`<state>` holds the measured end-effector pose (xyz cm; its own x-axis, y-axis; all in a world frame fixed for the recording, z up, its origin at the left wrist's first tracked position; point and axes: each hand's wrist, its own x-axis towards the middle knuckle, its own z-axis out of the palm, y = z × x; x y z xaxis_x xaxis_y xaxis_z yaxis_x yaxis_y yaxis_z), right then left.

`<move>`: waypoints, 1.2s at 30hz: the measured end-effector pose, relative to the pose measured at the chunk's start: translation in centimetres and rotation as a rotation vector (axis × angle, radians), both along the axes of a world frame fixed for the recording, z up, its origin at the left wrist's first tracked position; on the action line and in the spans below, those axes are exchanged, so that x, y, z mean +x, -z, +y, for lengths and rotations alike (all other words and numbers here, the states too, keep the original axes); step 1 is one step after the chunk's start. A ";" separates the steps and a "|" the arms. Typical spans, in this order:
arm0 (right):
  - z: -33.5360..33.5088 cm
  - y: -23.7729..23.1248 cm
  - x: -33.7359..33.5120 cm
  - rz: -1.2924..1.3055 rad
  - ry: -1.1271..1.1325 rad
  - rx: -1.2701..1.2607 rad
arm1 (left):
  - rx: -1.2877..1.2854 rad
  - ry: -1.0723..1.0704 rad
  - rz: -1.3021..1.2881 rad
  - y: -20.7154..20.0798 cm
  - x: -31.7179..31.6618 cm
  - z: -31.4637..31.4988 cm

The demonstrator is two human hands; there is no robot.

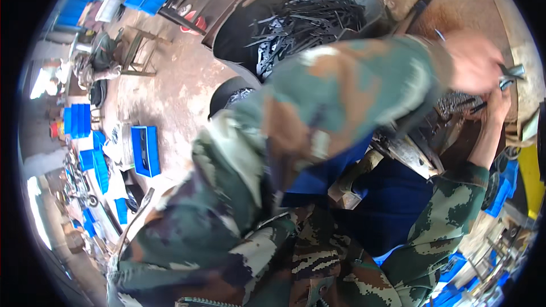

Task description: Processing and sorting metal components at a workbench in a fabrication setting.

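My left hand (472, 61), blurred by motion, reaches across to the far right, its fingers closed around something I cannot make out. A shiny metal piece (513, 72) with a rounded end shows right beside its fingers. Just below it, my right hand (497, 106) is curled close to the same metal piece, and a thin dark rod (478, 107) shows at its fingertips. What the right fingers grip is partly hidden. Next to both hands lies a heap of small dark metal parts (455, 104). The left sleeve covers much of the space before me.
A large black tub (233, 34) with many dark metal strips (318, 17) stands ahead, a smaller dark container (223, 94) beside it. Blue bins (145, 150) and a wooden stool (139, 51) stand on the floor at left. Brown sheeting (466, 8) lies beyond my hands.
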<state>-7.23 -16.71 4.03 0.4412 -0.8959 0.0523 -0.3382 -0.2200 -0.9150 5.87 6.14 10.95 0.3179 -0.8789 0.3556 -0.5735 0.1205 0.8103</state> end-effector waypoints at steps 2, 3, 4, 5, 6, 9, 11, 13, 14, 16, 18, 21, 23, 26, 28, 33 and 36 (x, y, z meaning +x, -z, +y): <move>0.6 0.6 1.6 -0.067 -0.060 0.028 | -0.136 -0.083 0.181 -0.2 -2.2 -2.9; 0.1 1.1 0.9 -0.082 -0.058 0.037 | -0.142 -0.115 0.276 -0.8 -4.1 -4.0; 0.1 1.3 1.0 -0.103 -0.074 0.046 | -0.180 -0.216 0.296 -0.6 -5.4 -5.1; -0.1 1.5 1.2 -0.126 -0.084 0.049 | -0.216 -0.313 0.316 -0.8 -6.2 -5.5; -0.2 1.7 1.4 -0.145 -0.095 0.056 | -0.150 -0.342 0.339 -0.6 -6.4 -5.9; -1.4 2.1 0.7 -0.190 -0.122 0.048 | -0.096 -0.280 0.439 1.1 -6.1 -5.9; -2.6 2.1 0.3 -0.226 -0.140 0.039 | -0.180 -0.183 0.427 3.4 -4.7 -4.8; -1.3 1.0 0.7 -0.158 -0.096 0.001 | 0.041 -0.250 0.464 4.8 -3.8 -3.5; -1.4 0.7 0.8 -0.145 -0.100 0.021 | 0.035 -0.293 0.411 4.9 -3.3 -3.6; -0.9 0.7 0.9 -0.148 -0.095 0.032 | 0.016 -0.291 0.388 5.2 -3.3 -3.7; -2.8 0.9 -0.3 -0.159 -0.158 0.030 | -0.074 -0.284 0.394 5.3 -4.0 -4.4; -3.6 1.2 -1.1 -0.146 -0.132 -0.009 | -0.078 -0.292 0.380 5.2 -4.6 -4.8; -3.5 1.5 -0.8 -0.143 -0.115 -0.009 | -0.075 -0.290 0.392 5.1 -4.8 -5.0; -4.1 1.7 -1.0 -0.128 -0.109 -0.011 | -0.093 -0.258 0.366 4.9 -5.2 -5.3; -4.4 2.1 -1.1 -0.120 -0.103 -0.016 | -0.116 -0.277 0.379 4.7 -5.5 -5.4; -4.8 2.6 -0.7 -0.107 -0.120 -0.024 | -0.182 -0.338 0.445 4.3 -5.2 -5.1; -5.5 3.0 -1.5 -0.099 -0.118 -0.042 | -0.190 -0.242 0.503 3.7 -4.5 -3.9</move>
<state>-8.72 -22.22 1.01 0.5340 -0.8344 0.1365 -0.2169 -0.2911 -0.9318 1.39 2.25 7.24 0.6720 -0.6961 0.2529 -0.1533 0.2033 0.9670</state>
